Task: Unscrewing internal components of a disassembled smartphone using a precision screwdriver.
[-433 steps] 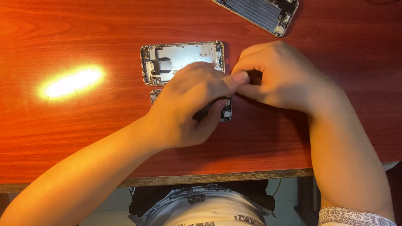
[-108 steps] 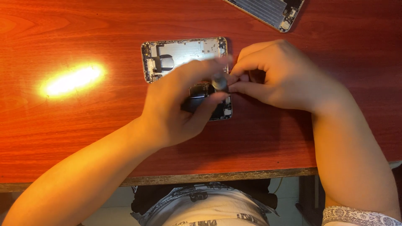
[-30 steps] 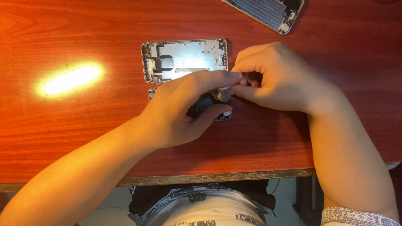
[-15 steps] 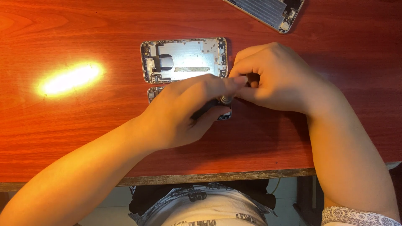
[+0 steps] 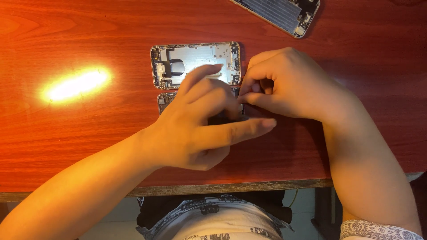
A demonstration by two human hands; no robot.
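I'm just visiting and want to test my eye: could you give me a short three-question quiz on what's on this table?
1. True or false: the open phone shell lies nearer the person than both hands do.
2. How many phone pieces lie on the wooden table? A) one B) three C) five
3. Fill in: the left hand covers most of a second phone part, and the right hand meets it with ____ fingertips.

Key:
1. False; it lies beyond them.
2. B; the shell, the covered part and a screen panel at the far edge.
3. pinched.
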